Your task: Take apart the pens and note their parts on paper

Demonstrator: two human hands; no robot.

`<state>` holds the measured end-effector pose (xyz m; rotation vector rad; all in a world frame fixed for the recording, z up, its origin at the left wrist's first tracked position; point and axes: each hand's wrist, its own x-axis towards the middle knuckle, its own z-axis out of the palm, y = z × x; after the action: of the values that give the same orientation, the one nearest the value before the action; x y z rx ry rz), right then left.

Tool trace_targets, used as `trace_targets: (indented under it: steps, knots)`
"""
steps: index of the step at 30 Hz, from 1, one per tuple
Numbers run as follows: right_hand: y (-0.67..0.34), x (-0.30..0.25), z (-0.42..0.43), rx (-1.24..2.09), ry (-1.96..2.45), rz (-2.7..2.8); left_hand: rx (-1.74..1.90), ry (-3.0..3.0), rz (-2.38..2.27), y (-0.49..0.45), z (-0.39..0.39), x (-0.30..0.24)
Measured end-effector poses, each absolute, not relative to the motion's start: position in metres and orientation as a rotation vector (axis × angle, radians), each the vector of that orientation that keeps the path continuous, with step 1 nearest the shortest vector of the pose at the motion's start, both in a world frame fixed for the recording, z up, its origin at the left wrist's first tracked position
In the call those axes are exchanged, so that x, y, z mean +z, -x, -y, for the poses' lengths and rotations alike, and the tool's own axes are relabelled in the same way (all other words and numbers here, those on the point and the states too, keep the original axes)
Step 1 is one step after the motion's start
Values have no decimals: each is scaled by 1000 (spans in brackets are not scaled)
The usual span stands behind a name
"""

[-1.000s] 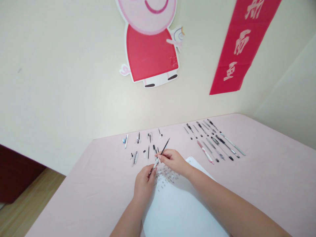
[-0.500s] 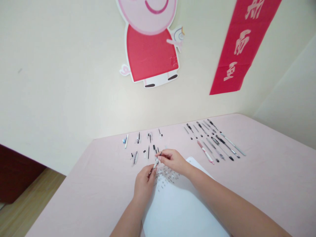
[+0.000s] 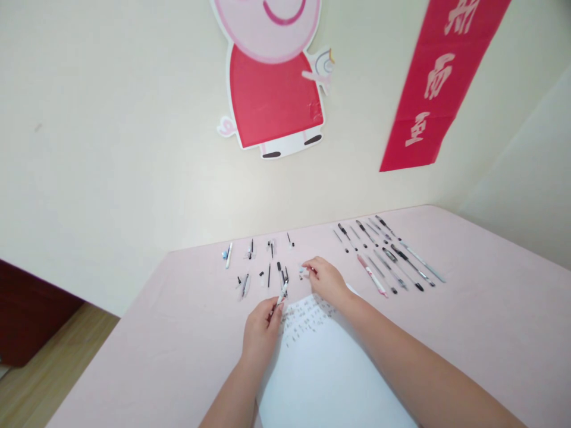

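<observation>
My left hand (image 3: 260,327) is closed around a white pen barrel (image 3: 284,289), which points up and away over the top edge of the paper (image 3: 330,368). My right hand (image 3: 329,279) is just past the paper's top right, fingers bent and pressed together. Its fingertips are at some small pale pen parts (image 3: 301,272) on the table; whether one is pinched I cannot make out. Beyond the left hand lie a black-capped pen (image 3: 280,271) and a dark refill (image 3: 269,275). Several rows of small handwriting run across the top of the paper.
Taken-apart pens lie in groups at the back left, among them a white pen (image 3: 229,255) and a clear barrel (image 3: 244,286). Several whole pens and refills lie at the back right, with a pink pen (image 3: 372,275). The pink tabletop (image 3: 156,333) meets the wall behind.
My right hand has moved from the tip of the pen barrel to the right, over to the small pale parts. The left hand stays in place, still holding the barrel.
</observation>
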<state>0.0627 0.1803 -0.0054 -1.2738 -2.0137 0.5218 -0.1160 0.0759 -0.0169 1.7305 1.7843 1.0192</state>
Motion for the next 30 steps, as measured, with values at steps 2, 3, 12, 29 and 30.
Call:
trace_targets:
  steps: [2,3,12,29,30]
  knots:
    - [-64,-8,-181,474,1277,2084,1011,-1731,-1785,116,-76,-17]
    - [-63,-9,-180,464,1270,2115,1006,-1733,-1786,116,-76,-17]
    - [-58,-12,-176,377,1237,2290,1010,-1736,-1782,115,-75,-15]
    - [-53,-10,-174,167,1342,2473,997,-1775,-1810,121,-78,-18]
    - [-53,-10,-174,156,1351,2477,987,-1786,-1813,122,-78,-18]
